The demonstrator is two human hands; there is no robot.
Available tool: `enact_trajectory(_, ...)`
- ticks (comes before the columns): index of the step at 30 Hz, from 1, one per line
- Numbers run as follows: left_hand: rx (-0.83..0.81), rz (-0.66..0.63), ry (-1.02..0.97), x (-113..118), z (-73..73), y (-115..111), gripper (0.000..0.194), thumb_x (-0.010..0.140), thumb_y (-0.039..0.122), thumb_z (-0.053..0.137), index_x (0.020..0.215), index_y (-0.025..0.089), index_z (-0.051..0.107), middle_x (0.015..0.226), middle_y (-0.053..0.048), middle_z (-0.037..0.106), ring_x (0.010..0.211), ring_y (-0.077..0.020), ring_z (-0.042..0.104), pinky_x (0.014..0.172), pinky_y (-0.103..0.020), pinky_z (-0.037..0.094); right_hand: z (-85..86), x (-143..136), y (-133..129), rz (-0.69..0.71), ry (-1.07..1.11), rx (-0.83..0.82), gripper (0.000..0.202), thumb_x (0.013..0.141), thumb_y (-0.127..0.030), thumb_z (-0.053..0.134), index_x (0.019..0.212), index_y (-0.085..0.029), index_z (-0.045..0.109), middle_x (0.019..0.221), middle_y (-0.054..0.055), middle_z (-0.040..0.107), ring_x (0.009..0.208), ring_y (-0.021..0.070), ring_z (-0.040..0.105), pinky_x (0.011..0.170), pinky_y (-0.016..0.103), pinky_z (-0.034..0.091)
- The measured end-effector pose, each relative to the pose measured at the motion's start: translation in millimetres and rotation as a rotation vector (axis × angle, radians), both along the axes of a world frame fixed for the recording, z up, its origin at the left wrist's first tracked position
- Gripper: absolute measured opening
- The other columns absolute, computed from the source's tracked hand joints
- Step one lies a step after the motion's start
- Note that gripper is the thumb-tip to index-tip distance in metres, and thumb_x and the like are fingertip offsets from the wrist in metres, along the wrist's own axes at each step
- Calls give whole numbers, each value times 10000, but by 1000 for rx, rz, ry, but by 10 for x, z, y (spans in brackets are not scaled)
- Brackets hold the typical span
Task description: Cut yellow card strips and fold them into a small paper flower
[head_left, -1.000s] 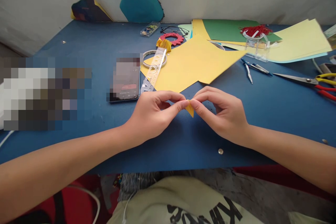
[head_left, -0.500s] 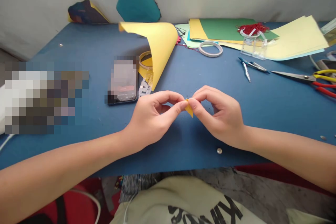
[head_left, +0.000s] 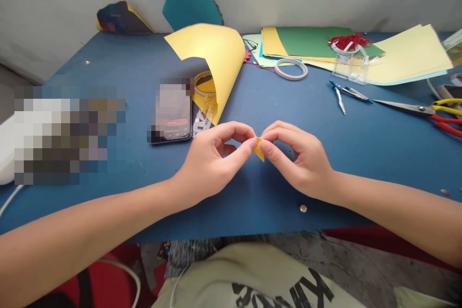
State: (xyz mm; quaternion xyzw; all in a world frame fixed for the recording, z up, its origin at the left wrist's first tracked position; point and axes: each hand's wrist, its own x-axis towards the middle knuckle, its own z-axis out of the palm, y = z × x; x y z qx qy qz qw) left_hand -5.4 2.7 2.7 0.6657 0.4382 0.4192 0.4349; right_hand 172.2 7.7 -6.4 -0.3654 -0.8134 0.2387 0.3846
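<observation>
One small, pointed piece of yellow paper (head_left: 259, 150) sits over the near part of the flat blue table (head_left: 234, 216). My left hand (head_left: 212, 161) pinches its left side and my right hand (head_left: 301, 160) its right, thumb against fingertips; neither is nearer. From the tips it points toward me, its long axis slanting slightly right. My thumbs lie nearest, the other fingers curl on the far side, wrists set well apart. Beyond, left, arches a large curled sheet of yellow paper (head_left: 228, 60); right of it, a white tape ring (head_left: 293, 77).
</observation>
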Motion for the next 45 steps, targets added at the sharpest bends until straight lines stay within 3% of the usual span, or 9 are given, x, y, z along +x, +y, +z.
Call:
enact_trajectory(8, -81, -16, -72, -10, -16, 54, 103, 789, 253, 651, 824, 157, 637, 785, -3, 656, 578, -65, 549, 512, -163, 443, -62, 9, 42, 73, 19, -63, 162, 899, -215, 509, 744, -178, 537, 731, 11, 584, 678, 107, 523, 675, 274, 404)
enact_trajectory(15, -123, -62, -73, -27, 8, 71, 89, 788, 212, 646, 725, 167, 690, 694, 13, 685, 594, -83, 575, 550, -174, 455, -68, 14, 55, 105, 0, -17, 167, 902, -195, 501, 737, -176, 520, 710, 0, 567, 667, 103, 519, 669, 268, 390)
enact_trajectory(21, -33, -36, 36, -47, 2, 89, 111, 807, 224, 616, 761, 157, 692, 707, -7, 693, 670, -117, 619, 615, -195, 487, -26, 23, 80, 90, -4, -122, 150, 923, -216, 467, 808, -176, 555, 732, 2, 579, 674, 105, 509, 682, 269, 392)
enact_trajectory(27, 127, -69, 184, -69, -22, 96, 156, 852, 132, 508, 771, 158, 638, 707, -3, 640, 666, -104, 570, 596, -195, 447, -6, 15, 96, 95, 29, -175, 99, 923, -224, 475, 855, -187, 537, 762, -10, 580, 694, 93, 510, 691, 243, 406)
enact_trajectory(33, 68, -110, 170, -83, -27, 48, 94, 862, 151, 514, 851, 168, 606, 790, -9, 625, 721, -103, 577, 611, -188, 462, -3, 5, 86, 110, 65, -201, 96, 918, -189, 468, 844, -181, 528, 750, -4, 566, 680, 89, 512, 646, 224, 422)
enact_trajectory(37, -97, -52, 83, -69, -10, 10, 96, 826, 245, 594, 808, 158, 630, 737, -17, 656, 663, -115, 610, 565, -192, 493, -39, 29, 88, 103, 19, 20, 74, 907, -157, 458, 850, -186, 496, 732, 1, 551, 666, 108, 482, 663, 267, 404)
enact_trajectory(40, -153, -71, 75, -71, 21, -10, 145, 823, 222, 584, 758, 140, 684, 657, -22, 679, 534, -95, 583, 491, -182, 481, -64, 50, 111, 123, -37, 204, 67, 903, -133, 448, 875, -181, 486, 730, 13, 562, 662, 121, 479, 661, 296, 385)
enact_trajectory(45, -234, -159, 4, -96, 87, -16, 221, 854, 219, 523, 905, 135, 721, 804, -54, 729, 617, -126, 637, 495, -190, 523, -41, 75, 136, 127, -239, 537, 83, 884, -106, 466, 934, -149, 517, 777, 51, 632, 683, 146, 522, 662, 325, 375)
